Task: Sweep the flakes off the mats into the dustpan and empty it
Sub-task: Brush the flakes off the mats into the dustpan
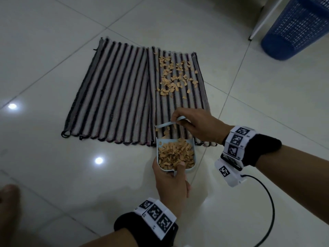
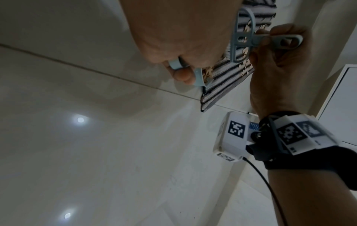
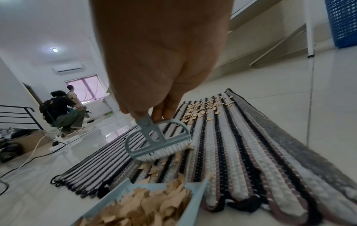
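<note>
- Head view: two striped mats (image 1: 114, 90) lie side by side on the tiled floor (image 1: 53, 175), at the centre of the frame.
- The left hand (image 1: 171, 184) curls round the handle of the dustpan (image 1: 193, 154), thumb on its back rim. The pan is heaped with flakes (image 1: 175, 155), and its open mouth meets the near edge of the right-hand mat.
- The right hand (image 1: 197, 125) has its fingers (image 3: 164, 113) closed round the brush (image 1: 168, 124) handle. In the right wrist view the bristles rest on the mat just beyond the pan's mouth, with a few flakes between the two.
- The loose flakes (image 1: 175, 75) still to be swept lie higher in the frame, on the far half of the right-hand mat, beyond the brush and in line with the pan.
- The stripes run from far edge to near edge, so a pull straight down the frame follows them into the pan. The right hand is the nearer one.
- A blue basket (image 1: 295, 27) stands at the upper right, well apart. It is probably where the pan gets emptied.
</note>
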